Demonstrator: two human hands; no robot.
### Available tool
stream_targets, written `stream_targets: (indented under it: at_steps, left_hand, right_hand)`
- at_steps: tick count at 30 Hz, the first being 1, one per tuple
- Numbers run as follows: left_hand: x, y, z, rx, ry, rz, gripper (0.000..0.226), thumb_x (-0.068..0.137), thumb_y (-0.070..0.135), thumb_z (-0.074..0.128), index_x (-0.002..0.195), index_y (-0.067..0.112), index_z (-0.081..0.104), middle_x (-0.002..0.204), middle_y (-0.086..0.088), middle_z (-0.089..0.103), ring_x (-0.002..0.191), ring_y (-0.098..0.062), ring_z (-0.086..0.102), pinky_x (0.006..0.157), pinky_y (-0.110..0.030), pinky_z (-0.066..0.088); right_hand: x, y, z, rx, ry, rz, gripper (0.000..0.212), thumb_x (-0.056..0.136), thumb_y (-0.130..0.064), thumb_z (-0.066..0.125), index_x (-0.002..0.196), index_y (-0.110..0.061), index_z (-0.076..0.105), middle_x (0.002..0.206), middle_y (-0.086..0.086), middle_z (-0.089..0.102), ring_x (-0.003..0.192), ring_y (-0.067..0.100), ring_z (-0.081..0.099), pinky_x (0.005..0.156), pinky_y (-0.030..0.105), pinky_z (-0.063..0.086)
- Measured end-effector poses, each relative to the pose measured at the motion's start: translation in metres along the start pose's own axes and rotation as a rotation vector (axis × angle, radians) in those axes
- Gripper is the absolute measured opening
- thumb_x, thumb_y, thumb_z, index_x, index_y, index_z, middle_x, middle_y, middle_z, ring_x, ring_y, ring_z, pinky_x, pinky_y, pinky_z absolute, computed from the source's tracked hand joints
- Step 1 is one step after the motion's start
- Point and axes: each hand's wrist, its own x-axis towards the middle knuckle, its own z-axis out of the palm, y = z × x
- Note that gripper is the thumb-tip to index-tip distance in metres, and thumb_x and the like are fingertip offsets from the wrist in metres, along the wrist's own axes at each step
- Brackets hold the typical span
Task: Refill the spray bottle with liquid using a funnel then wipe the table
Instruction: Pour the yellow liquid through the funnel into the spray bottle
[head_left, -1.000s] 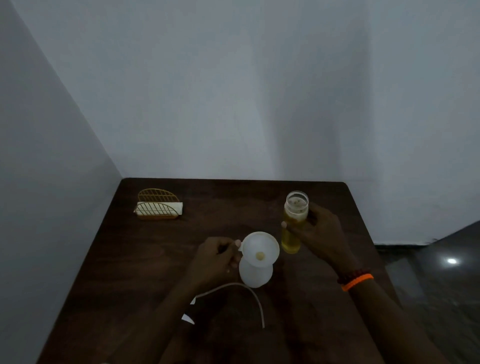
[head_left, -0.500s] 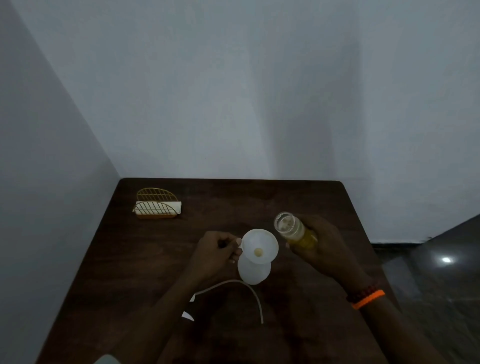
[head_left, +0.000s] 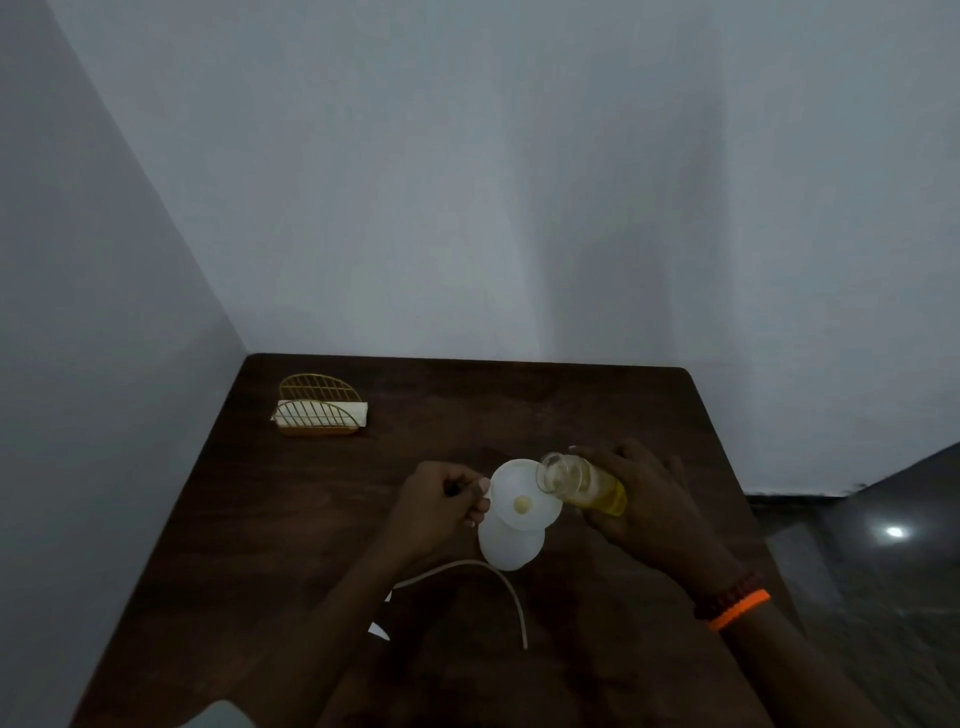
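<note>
A white spray bottle (head_left: 509, 545) stands on the dark wooden table (head_left: 311, 519) with a white funnel (head_left: 519, 493) set in its neck. My left hand (head_left: 441, 509) pinches the funnel's left rim. My right hand (head_left: 644, 499) grips a clear bottle of yellow liquid (head_left: 587, 483), tipped almost flat with its open mouth over the funnel's right edge. A yellowish spot shows at the funnel's centre. The white dip tube (head_left: 488, 582) of the spray head curves across the table in front of the bottle; the spray head itself is mostly hidden under my left forearm.
A gold wire holder with white napkins (head_left: 320, 410) stands at the table's far left corner. Walls close in the table at the back and left. The right table edge drops to a dark floor (head_left: 883, 571).
My right hand has swung the yellow-liquid bottle from upright to nearly horizontal and moved its mouth left over the funnel. My left hand has stayed on the funnel rim.
</note>
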Motion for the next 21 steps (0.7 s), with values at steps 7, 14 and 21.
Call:
stream_targets:
  at_steps: [7,14,21]
  left_hand:
    - [-0.0004,-0.0004,0.0004,0.014,0.003,0.016,0.015,0.096,0.014,0.063,0.098,0.007,0.076,0.082,-0.011,0.077,0.073,-0.020,0.073,0.072,-0.036,0.062]
    - [-0.0013,0.0001,0.0006,0.002,0.008,-0.003,0.015,0.096,0.015,0.064,0.098,0.008,0.077,0.082,-0.010,0.077,0.075,-0.020,0.073,0.074,-0.037,0.062]
    - [-0.0024,0.0028,0.0011,0.011,0.008,0.006,0.016,0.097,0.015,0.063,0.098,0.006,0.076,0.083,-0.012,0.077,0.078,-0.024,0.074,0.076,-0.040,0.063]
  right_hand:
    - [0.0018,-0.0016,-0.0002,-0.079,-0.032,0.013,0.072,0.078,-0.054,0.069,0.143,-0.047,0.039,0.111,-0.008,0.045,0.101,0.009,0.042,0.090,0.032,0.026]
    - [0.0041,-0.0050,-0.0037,-0.138,-0.048,0.012,0.074,0.076,-0.053,0.068,0.144,-0.049,0.037,0.109,-0.009,0.041,0.101,0.009,0.040,0.087,0.031,0.024]
    - [0.0048,-0.0053,-0.0049,-0.161,-0.069,0.012,0.076,0.076,-0.052,0.068,0.145,-0.048,0.036,0.109,-0.007,0.041,0.103,0.010,0.039,0.088,0.033,0.026]
